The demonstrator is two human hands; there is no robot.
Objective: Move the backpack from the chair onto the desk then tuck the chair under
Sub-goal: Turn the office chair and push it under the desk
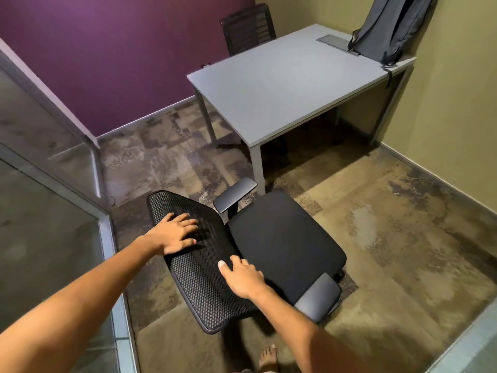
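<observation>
The grey backpack (387, 28) stands upright on the far right corner of the grey desk (282, 84), leaning on the wall. The black office chair (282, 238) stands on the carpet in front of the desk, apart from it, its seat bare. My left hand (174, 234) lies flat on the upper part of the mesh backrest (199, 278), fingers spread. My right hand (243, 277) rests on the backrest's inner edge, by the seat, fingers curled over it.
A second black mesh chair (248, 26) stands behind the desk against the purple wall. A glass partition (48, 211) runs along the left. A yellow-green wall (457, 117) is on the right. Patterned carpet lies between chair and desk. My bare foot (269, 358) shows below.
</observation>
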